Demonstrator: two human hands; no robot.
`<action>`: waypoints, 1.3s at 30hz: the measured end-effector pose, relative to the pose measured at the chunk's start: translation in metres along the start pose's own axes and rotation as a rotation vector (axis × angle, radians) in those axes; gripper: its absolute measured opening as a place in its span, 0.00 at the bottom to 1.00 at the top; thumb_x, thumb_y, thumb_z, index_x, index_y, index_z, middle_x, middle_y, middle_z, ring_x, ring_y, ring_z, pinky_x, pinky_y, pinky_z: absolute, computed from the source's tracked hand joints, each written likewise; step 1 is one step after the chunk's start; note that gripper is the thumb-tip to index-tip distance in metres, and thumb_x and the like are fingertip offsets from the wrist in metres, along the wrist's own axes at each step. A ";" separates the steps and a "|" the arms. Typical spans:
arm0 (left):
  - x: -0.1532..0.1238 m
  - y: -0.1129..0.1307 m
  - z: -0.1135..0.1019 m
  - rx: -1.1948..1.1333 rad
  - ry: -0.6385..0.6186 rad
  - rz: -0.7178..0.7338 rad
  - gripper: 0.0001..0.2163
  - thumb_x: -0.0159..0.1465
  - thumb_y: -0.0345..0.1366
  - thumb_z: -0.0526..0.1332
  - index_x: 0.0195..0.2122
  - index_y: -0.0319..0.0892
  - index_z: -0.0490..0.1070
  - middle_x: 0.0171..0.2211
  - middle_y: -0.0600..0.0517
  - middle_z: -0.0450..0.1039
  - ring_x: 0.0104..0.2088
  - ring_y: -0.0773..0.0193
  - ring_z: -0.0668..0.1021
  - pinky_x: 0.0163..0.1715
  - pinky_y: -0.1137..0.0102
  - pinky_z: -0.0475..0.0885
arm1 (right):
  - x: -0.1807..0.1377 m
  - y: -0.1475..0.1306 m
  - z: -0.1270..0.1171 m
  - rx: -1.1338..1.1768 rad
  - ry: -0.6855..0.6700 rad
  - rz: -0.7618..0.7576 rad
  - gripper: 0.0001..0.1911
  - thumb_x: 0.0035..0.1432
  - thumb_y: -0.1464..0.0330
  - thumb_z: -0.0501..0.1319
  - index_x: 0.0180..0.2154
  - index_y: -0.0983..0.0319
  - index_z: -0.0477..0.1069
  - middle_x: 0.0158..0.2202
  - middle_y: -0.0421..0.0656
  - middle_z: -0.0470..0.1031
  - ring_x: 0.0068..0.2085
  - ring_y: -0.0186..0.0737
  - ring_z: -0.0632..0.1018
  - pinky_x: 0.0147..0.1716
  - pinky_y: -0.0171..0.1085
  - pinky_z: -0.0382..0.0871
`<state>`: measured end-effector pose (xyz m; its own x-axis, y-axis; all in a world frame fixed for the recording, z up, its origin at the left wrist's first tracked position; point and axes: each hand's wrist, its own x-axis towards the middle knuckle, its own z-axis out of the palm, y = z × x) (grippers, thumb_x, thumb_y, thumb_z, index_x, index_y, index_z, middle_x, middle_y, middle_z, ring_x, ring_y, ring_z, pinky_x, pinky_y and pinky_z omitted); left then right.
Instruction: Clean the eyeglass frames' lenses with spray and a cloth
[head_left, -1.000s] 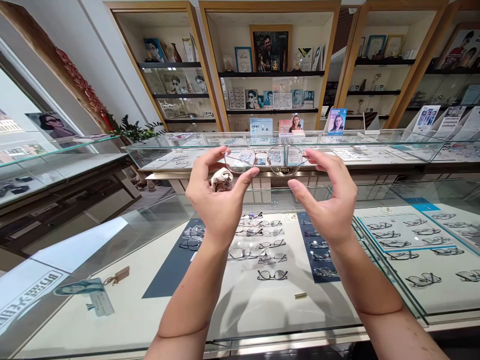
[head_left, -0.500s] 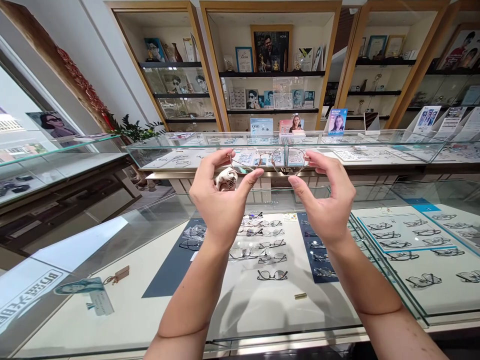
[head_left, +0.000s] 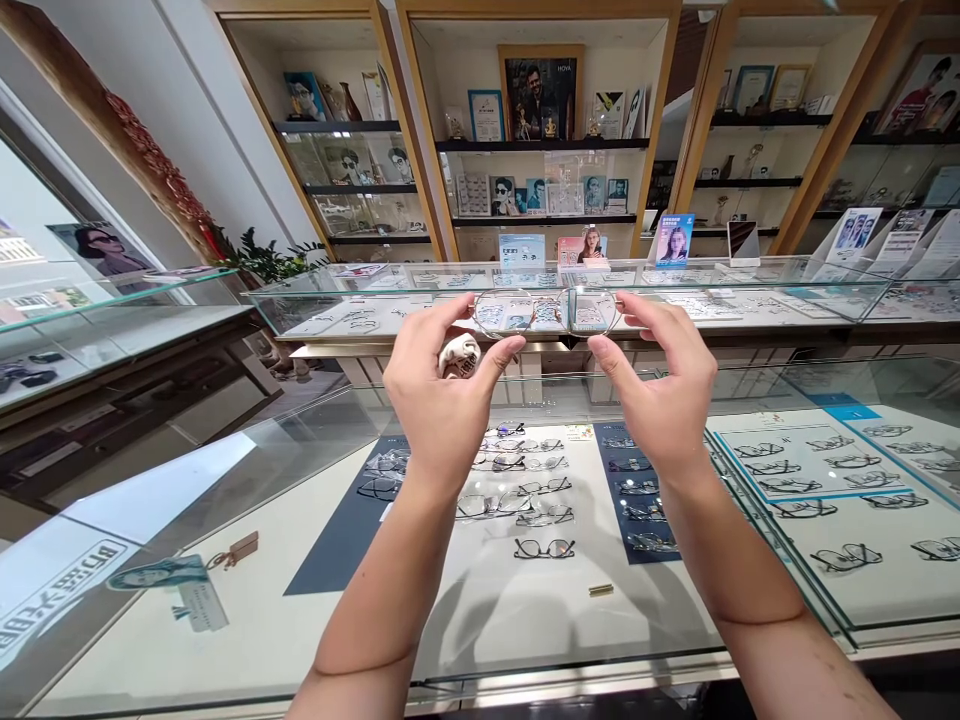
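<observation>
A pair of thin-rimmed glasses (head_left: 553,301) is held up between my two hands at chest height, well above the near display counter. My left hand (head_left: 435,400) pinches its left end near the hinge. A crumpled white cloth (head_left: 459,356) with dark print is also tucked inside that hand, against the palm. At the other end, my right hand (head_left: 660,385) grips the frame by its right corner between the fingers, with the thumb below the rim. The lenses face me, and the far counter shows through them. The temples are mostly hidden.
Below my arms, a glass-topped counter (head_left: 480,620) holds rows of glasses (head_left: 544,549). Inside it lie a small gold-coloured piece (head_left: 601,590), a brown tag (head_left: 241,546) and a card (head_left: 199,605). Beyond are a second glass counter (head_left: 390,285) and wall shelves (head_left: 544,146).
The glasses have tilted up, so both lenses now face me more squarely and sit slightly higher. My right hand has shifted a little to the right.
</observation>
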<state>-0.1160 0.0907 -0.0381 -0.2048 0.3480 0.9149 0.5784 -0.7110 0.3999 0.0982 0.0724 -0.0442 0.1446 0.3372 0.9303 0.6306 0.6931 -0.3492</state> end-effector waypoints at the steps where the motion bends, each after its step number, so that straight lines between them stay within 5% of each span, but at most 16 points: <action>1: 0.000 0.000 0.000 0.005 0.002 -0.004 0.25 0.65 0.55 0.75 0.57 0.47 0.80 0.51 0.46 0.82 0.51 0.53 0.84 0.53 0.58 0.81 | 0.000 0.000 0.000 -0.009 -0.005 0.005 0.20 0.71 0.58 0.68 0.62 0.49 0.79 0.57 0.46 0.83 0.57 0.52 0.82 0.59 0.58 0.79; 18: -0.003 -0.001 0.004 0.016 0.013 0.012 0.19 0.65 0.50 0.76 0.52 0.46 0.82 0.46 0.46 0.83 0.48 0.53 0.84 0.45 0.60 0.82 | 0.002 0.007 -0.003 -0.042 -0.062 0.005 0.19 0.72 0.60 0.68 0.61 0.51 0.81 0.52 0.47 0.83 0.53 0.51 0.83 0.56 0.56 0.80; 39: -0.002 -0.003 0.003 0.037 0.010 0.052 0.19 0.63 0.50 0.77 0.51 0.51 0.81 0.44 0.48 0.81 0.47 0.52 0.83 0.48 0.56 0.80 | 0.004 0.012 -0.006 -0.081 -0.194 0.078 0.20 0.72 0.57 0.66 0.61 0.50 0.81 0.55 0.47 0.84 0.53 0.53 0.83 0.54 0.56 0.80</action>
<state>-0.1150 0.0945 -0.0410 -0.1814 0.3045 0.9351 0.6169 -0.7053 0.3493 0.1104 0.0784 -0.0437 0.0511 0.5093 0.8591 0.6835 0.6093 -0.4019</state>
